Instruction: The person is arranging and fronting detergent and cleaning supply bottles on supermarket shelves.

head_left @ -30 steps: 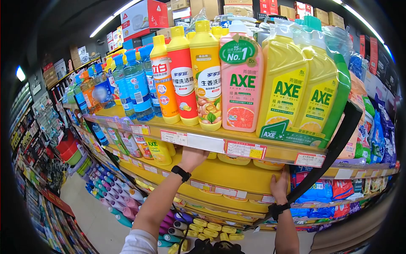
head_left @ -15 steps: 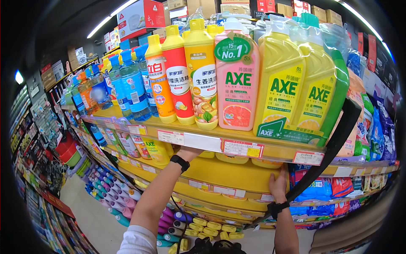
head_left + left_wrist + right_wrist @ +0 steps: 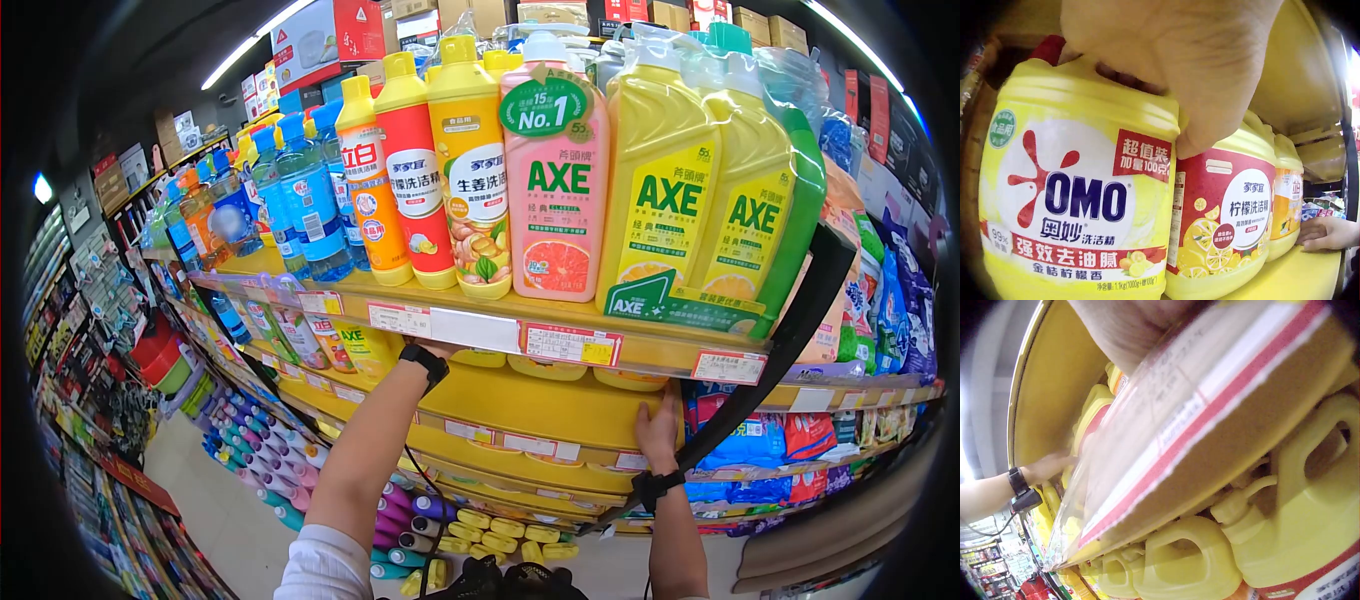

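Note:
In the left wrist view my left hand is over the top of a yellow OMO dish soap jug, fingers curled at its handle and thumb down its side. From the head view that hand reaches under the upper shelf board, mostly hidden. Beside the OMO jug stands a red-labelled lemon dish soap jug, with an orange-labelled jug past it. My right hand rests at the right end of the lower yellow shelf, fingers extended, close to the black upright.
Dish soap bottles, including a pink AXE bottle and a yellow AXE pair, stand on the upper shelf above my hands. A black upright post bounds the right side. Price tags line the shelf edge. Several bottles stand on the floor, left.
My left hand has gone deeper and slightly left under the upper shelf, so less of it shows. The right hand stays at the shelf's right end. The head view has shifted slightly.

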Demonstrator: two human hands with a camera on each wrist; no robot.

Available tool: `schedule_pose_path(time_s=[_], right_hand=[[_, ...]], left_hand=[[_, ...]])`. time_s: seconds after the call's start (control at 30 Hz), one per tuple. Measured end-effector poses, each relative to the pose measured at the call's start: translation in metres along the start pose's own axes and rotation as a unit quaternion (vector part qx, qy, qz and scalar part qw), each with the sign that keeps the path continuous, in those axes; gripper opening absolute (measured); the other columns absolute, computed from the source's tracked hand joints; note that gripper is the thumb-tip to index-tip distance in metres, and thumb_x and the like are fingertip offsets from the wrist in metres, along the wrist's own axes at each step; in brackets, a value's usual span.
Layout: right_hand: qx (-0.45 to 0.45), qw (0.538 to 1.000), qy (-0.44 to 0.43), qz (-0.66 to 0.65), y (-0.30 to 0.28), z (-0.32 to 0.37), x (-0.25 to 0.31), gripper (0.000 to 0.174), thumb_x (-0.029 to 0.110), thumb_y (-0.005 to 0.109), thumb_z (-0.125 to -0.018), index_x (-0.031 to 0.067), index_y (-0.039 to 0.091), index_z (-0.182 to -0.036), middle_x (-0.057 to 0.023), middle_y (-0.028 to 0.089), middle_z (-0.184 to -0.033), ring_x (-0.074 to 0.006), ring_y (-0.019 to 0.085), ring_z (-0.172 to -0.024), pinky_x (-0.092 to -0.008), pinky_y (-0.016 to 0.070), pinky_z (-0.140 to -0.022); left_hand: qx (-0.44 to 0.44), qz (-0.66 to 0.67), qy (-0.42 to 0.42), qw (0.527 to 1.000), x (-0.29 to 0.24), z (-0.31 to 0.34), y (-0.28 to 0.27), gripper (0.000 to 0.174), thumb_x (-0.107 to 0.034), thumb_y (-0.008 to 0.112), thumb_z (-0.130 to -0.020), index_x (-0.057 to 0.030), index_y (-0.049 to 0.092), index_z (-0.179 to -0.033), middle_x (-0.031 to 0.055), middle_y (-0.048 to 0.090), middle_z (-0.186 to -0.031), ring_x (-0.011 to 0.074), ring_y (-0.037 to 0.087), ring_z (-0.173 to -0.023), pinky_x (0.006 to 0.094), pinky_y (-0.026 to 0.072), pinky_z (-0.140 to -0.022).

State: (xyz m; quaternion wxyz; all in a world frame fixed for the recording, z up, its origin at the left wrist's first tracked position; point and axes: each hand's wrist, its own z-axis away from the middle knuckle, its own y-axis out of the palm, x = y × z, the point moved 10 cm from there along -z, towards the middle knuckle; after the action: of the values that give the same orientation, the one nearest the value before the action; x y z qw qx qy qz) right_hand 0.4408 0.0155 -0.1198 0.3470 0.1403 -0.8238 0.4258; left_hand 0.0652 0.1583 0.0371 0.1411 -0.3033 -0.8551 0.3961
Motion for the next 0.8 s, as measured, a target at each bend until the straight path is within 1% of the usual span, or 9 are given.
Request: schedule_pose_path(time_s=[0.13, 0.23, 0.33, 0.53, 0.8], right_hand=[[0.001, 1.000, 0.004, -0.009, -0.006, 0.002, 0.010, 0.071, 0.007, 0.061, -0.087, -0.0030, 0.027, -0.148, -0.0291, 0.042, -0.144, -0.0436, 0.044, -0.130, -0.0429, 0.0382, -0.108], [0.006, 1.000, 0.000, -0.015, -0.003, 0.001, 0.007, 0.071, 0.006, 0.061, -0.087, -0.0031, 0.027, -0.148, -0.0289, 0.041, -0.145, -0.0433, 0.043, -0.131, -0.0424, 0.0373, -0.109], [-0.005, 0.999, -0.018, -0.027, -0.005, 0.001, 0.010, 0.072, 0.005, 0.062, -0.086, -0.0038, 0.027, -0.148, -0.0292, 0.041, -0.144, -0.0438, 0.043, -0.131, -0.0423, 0.0371, -0.109], [0.003, 1.000, -0.006, -0.028, -0.007, 0.002, 0.011, 0.071, 0.006, 0.062, -0.086, -0.0053, 0.028, -0.147, -0.0300, 0.042, -0.143, -0.0443, 0.043, -0.131, -0.0422, 0.0372, -0.109], [0.005, 0.999, 0.009, -0.035, -0.010, 0.001, 0.016, 0.072, 0.005, 0.062, -0.086, -0.0047, 0.027, -0.148, -0.0285, 0.040, -0.146, -0.0435, 0.039, -0.135, -0.0415, 0.0346, -0.112]], left_hand=[[0.003, 0.000, 0.000, 1.000, 0.001, -0.002, -0.005, 0.035, -0.036, 0.062, -0.091, -0.0144, 0.063, -0.119, 0.0105, 0.065, -0.120, 0.0305, 0.060, -0.113, 0.0447, 0.0476, -0.096], [0.006, -0.001, 0.000, 1.000, 0.000, -0.004, -0.010, 0.035, -0.036, 0.062, -0.091, -0.0145, 0.063, -0.118, 0.0104, 0.066, -0.119, 0.0305, 0.061, -0.113, 0.0447, 0.0478, -0.096], [0.009, -0.002, 0.001, 1.000, 0.000, -0.005, -0.013, 0.035, -0.036, 0.062, -0.090, -0.0146, 0.064, -0.118, 0.0103, 0.066, -0.119, 0.0304, 0.061, -0.113, 0.0447, 0.0479, -0.096], [0.014, 0.000, 0.002, 1.000, 0.000, -0.010, -0.016, 0.034, -0.036, 0.062, -0.090, -0.0148, 0.064, -0.117, 0.0102, 0.066, -0.118, 0.0304, 0.061, -0.112, 0.0447, 0.0482, -0.095], [0.020, 0.006, 0.004, 1.000, -0.003, -0.012, -0.019, 0.033, -0.035, 0.062, -0.089, -0.0151, 0.065, -0.116, 0.0100, 0.067, -0.118, 0.0304, 0.062, -0.111, 0.0446, 0.0486, -0.095]])
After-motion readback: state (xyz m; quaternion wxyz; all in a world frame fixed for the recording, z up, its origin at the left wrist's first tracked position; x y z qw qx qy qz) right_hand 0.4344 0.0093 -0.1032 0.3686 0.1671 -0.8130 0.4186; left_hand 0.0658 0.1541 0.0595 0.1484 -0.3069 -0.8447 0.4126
